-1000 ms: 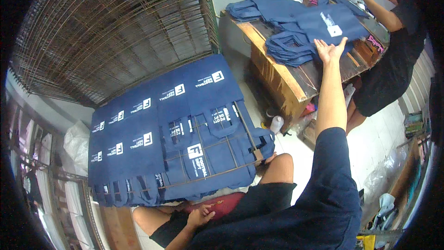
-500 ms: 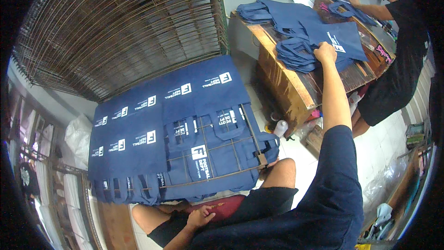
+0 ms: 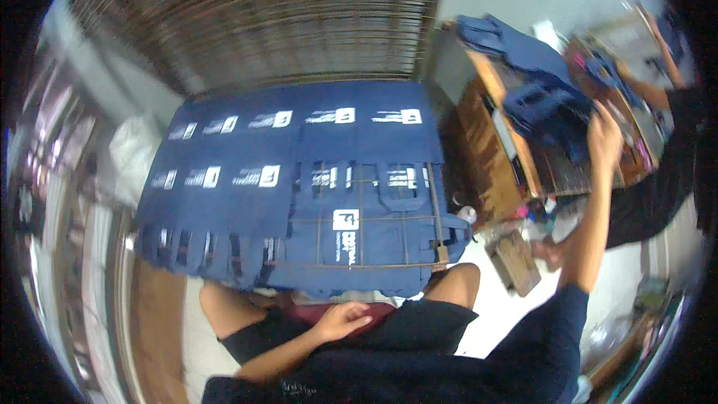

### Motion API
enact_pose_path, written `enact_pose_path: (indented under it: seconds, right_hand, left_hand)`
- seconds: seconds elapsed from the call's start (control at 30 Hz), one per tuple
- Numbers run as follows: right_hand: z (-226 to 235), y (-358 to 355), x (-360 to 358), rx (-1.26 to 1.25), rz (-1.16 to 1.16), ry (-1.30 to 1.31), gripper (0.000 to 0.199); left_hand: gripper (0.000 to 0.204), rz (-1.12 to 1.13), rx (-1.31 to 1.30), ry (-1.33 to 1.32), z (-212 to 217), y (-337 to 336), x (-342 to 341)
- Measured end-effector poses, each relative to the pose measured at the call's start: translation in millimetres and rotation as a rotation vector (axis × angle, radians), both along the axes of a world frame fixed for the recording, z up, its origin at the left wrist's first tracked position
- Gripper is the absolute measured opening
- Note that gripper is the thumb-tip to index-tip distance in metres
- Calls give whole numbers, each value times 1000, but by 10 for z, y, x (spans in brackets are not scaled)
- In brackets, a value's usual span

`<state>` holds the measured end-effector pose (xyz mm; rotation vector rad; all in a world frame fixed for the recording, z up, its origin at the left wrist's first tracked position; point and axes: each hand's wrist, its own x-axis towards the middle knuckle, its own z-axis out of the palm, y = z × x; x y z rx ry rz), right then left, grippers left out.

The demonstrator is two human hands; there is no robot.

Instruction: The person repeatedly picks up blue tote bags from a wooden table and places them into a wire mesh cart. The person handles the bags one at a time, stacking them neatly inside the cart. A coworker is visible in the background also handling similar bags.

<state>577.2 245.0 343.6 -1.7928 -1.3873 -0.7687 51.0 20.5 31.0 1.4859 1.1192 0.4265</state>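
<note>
My right hand (image 3: 604, 135) reaches to the wooden table on the right, its fingers closed on a navy tote bag (image 3: 561, 116). That bag looks folded over, and motion blurs it. Near my lap, my left hand (image 3: 346, 322) rests with loosely bent fingers and nothing in it. In front of me a wire rack (image 3: 363, 236) carries several navy tote bags (image 3: 224, 206) with white prints, laid side by side and overlapping. One printed tote bag (image 3: 321, 243) lies under the wires at the rack's near right.
More navy bags (image 3: 523, 52) lie on the wooden table (image 3: 490, 179). A co-worker in black (image 3: 666, 164) works at its far side. Stacked wire racks (image 3: 299, 22) rise behind the bags. A wooden block (image 3: 512, 262) sits on the floor, and a white plastic bundle (image 3: 138, 157) stands at left.
My view has turned, shifting the rack and table. The bag in my right hand has folded over, and its white print no longer shows. My left hand stays by my lap.
</note>
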Motion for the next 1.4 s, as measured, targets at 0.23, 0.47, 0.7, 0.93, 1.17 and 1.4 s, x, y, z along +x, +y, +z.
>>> enact_pose_path:
  seconds: [0.23, 0.47, 0.7, 0.93, 1.17, 1.4]
  right_hand:
    - [293, -1267, -1217, 54, 791, 713, 33]
    - [420, -1814, -1941, -305, 1003, 770, 37]
    - [550, -1313, -2590, -518, 1006, 755, 14]
    - [-102, -1208, -3015, -385, 1135, 1158, 31]
    - [-1859, -669, -3568, -592, 966, 1198, 34]
    - [-2811, -495, -3772, -710, 807, 1172, 33]
  left_hand:
    - [88, -249, -698, -927, 1424, 710, 978]
    - [68, -19, -755, -1316, 2146, 870, 615]
    - [39, 436, -511, -1058, 2350, 1242, 67]
    - [55, 434, 99, -1100, 2616, 1221, -537]
    - [50, 907, 352, -383, 1121, 1350, -943]
    - [54, 953, 445, 187, 541, 1454, -1087]
